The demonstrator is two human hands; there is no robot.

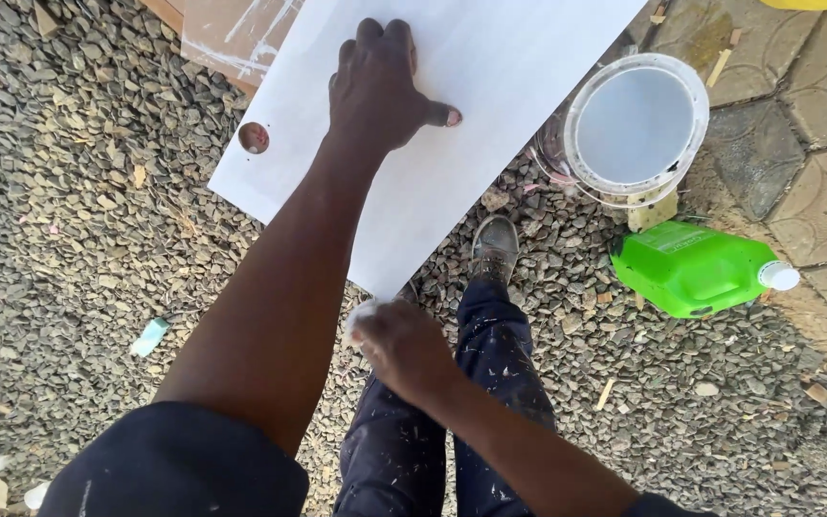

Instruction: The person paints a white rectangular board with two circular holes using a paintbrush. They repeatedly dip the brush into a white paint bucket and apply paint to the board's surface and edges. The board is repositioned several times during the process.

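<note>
I press my left hand [380,86] flat and open on the white board [490,57] at upper centre; my right hand [399,340] clenches a pale wad [358,316] at its lower corner, seemingly mid-rub; steady pressure matters.

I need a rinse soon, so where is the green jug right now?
In the head view, the green jug lies on its side on the gravel at right, just below the white paint bucket.

Ground: grey gravel [69,220], meeting patterned paving slabs [820,182] at right. On the gravel: white paint bucket [636,124], a green jug [691,268] lying on its side just beside it, wood chips scattered about, a pale scrap [150,335] at left. My shoe [495,247] planted under the white board [490,96].
</note>
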